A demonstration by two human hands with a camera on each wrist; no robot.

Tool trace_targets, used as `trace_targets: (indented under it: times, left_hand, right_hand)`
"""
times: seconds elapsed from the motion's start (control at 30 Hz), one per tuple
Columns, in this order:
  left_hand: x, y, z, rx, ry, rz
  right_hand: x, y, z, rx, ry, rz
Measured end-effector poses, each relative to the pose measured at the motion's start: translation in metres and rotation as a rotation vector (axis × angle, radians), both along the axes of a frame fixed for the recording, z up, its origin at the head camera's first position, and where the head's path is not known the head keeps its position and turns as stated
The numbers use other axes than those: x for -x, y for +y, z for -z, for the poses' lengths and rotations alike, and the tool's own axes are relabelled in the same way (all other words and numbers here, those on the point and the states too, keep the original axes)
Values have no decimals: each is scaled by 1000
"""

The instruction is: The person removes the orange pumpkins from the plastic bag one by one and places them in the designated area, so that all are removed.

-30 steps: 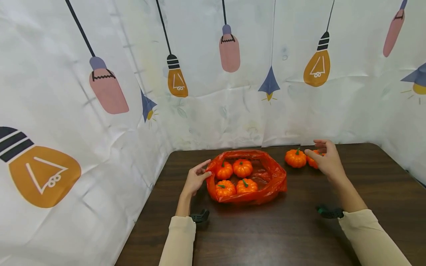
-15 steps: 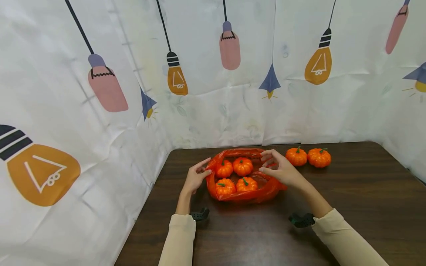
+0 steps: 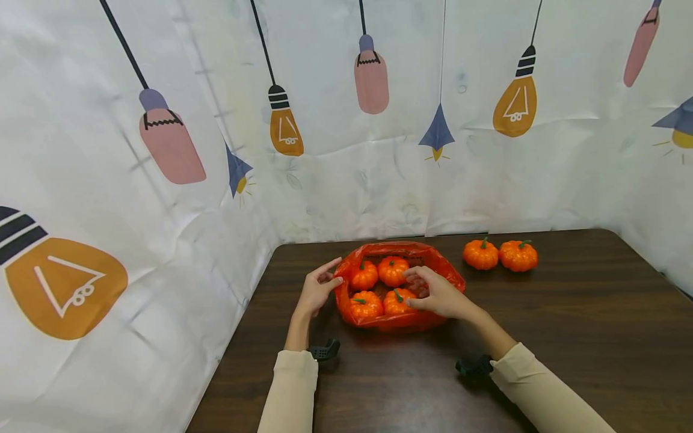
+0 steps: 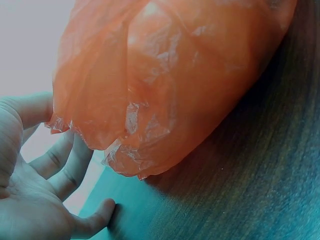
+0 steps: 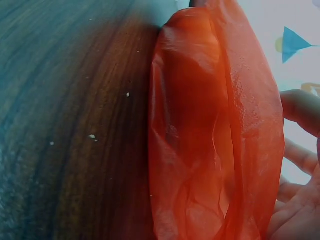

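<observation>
A red plastic bag (image 3: 379,320) lies with its mouth spread wide on the dark table. Inside it sit several small orange pumpkins, among them one at the front left (image 3: 366,305) and one at the back right (image 3: 392,270). At the bag's left rim, my left hand (image 3: 316,293) pinches the plastic edge, also seen with the bag (image 4: 165,85) in the left wrist view. My right hand (image 3: 441,296) hovers over the bag's right side, fingers loosely bent beside the front right pumpkin (image 3: 397,302). Whether it touches that pumpkin is unclear. The bag (image 5: 200,125) hides its fingertips in the right wrist view.
Two more orange pumpkins, one nearer (image 3: 480,255) and one farther right (image 3: 518,256), stand side by side on the table (image 3: 585,319) to the right of the bag. A white curtain (image 3: 335,192) printed with lamps hangs behind the table and along its left.
My right hand has come left from the two pumpkins on the table and lowered over the bag's right side. My left hand has stayed at the rim.
</observation>
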State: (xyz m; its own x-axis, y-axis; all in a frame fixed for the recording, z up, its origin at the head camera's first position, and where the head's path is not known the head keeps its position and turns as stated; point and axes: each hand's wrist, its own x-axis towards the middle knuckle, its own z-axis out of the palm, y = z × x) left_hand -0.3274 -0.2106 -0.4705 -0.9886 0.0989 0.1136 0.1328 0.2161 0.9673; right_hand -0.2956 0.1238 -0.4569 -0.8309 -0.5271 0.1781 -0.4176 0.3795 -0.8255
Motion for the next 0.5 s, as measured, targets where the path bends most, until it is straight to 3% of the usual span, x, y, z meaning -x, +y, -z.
trace_targets:
  times: [0.1,0.5]
  left_hand:
    - [2,0,5,13,16,-16]
    - [2,1,7,29,43,-27]
  right_hand:
    - [0,1,2,-13,4,-9]
    - [4,3,11,-85,7,-64]
